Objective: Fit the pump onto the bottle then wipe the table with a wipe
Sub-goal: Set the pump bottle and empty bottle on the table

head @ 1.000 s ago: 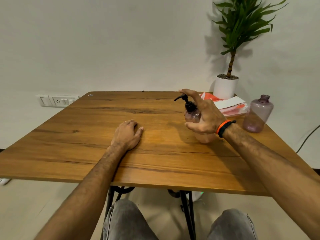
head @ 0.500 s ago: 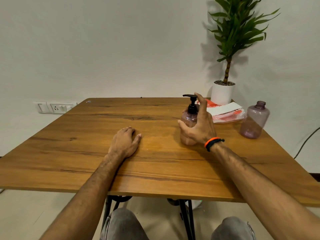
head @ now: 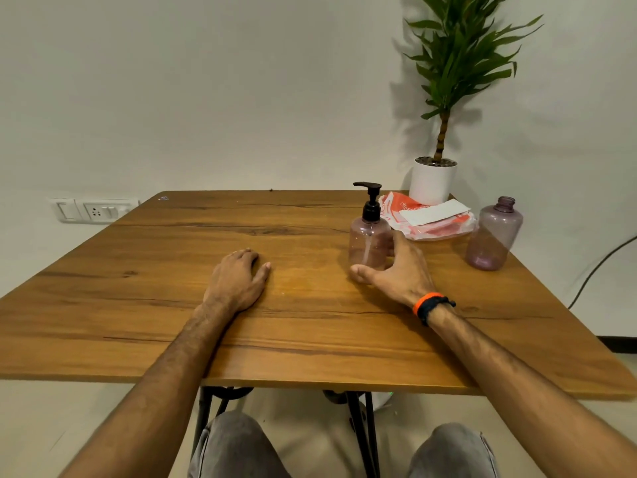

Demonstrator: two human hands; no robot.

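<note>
A translucent pink bottle [head: 367,243] stands upright on the wooden table [head: 165,277], right of centre, with a black pump [head: 370,201] seated on its neck. My right hand [head: 400,274] rests low beside the bottle's base, thumb spread in front and fingers reaching around the right side, not clasping it. My left hand [head: 236,281] lies flat on the table at centre, holding nothing. An orange and white wipes packet [head: 431,219] lies behind the bottle at the far right.
A second pink bottle [head: 493,236] without a cap stands near the table's right edge. A potted plant [head: 432,181] sits at the far right corner. A wall socket [head: 93,210] is at the left, a cable [head: 599,263] at the right.
My right hand set the pump bottle down upright, slid from the pump head to the base and loosened its hold. My left hand has stayed flat.
</note>
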